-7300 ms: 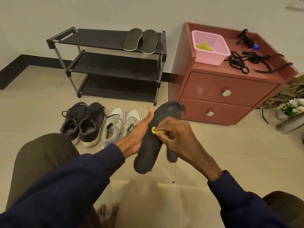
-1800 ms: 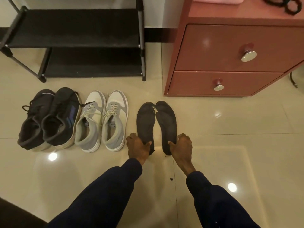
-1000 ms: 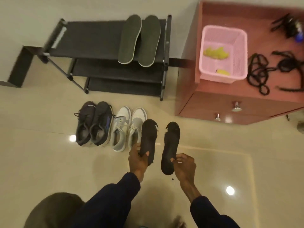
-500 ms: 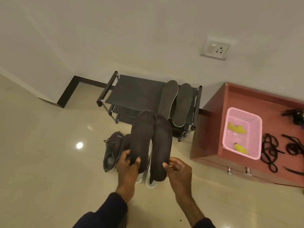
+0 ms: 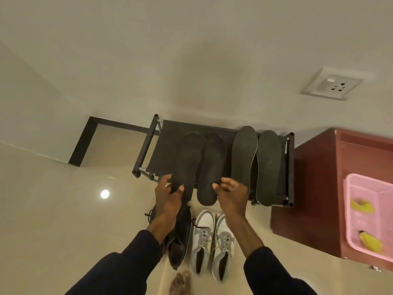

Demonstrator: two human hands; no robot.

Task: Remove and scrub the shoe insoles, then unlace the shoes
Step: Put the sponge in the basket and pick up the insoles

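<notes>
Room: glossy beige tiled floor [image 5: 53,209] with one round light spot [image 5: 104,194] at left; plain off-white wall [image 5: 148,60] across the upper frame; dark skirting [image 5: 83,143] at centre left; white socket [image 5: 331,86] on the wall, upper right.

Furniture: black shoe rack [image 5: 146,145] at centre, against the wall. Red-brown cabinet [image 5: 314,188] at right edge, bearing a pink basket [image 5: 361,237] that held two yellow pieces [image 5: 361,206].

Insoles: two green-grey insoles [image 5: 243,154] lay side by side on the right of the rack's top shelf. The left black insole [image 5: 188,158] and right black insole [image 5: 212,165] lay lengthwise over the shelf's middle, heels overhanging its front edge.

Hands: left hand [image 5: 168,196] pinched the heel of the left black insole, thumb on top. Right hand [image 5: 232,196] had its fingers loosely spread, gripping nothing, its thumb tip at the right black insole's edge.

Floor items, lower centre: dark shoes [image 5: 178,241], partly hidden by the left arm; white and grey shoes [image 5: 204,239], laced; a bare foot [image 5: 180,283] at the bottom edge.
</notes>
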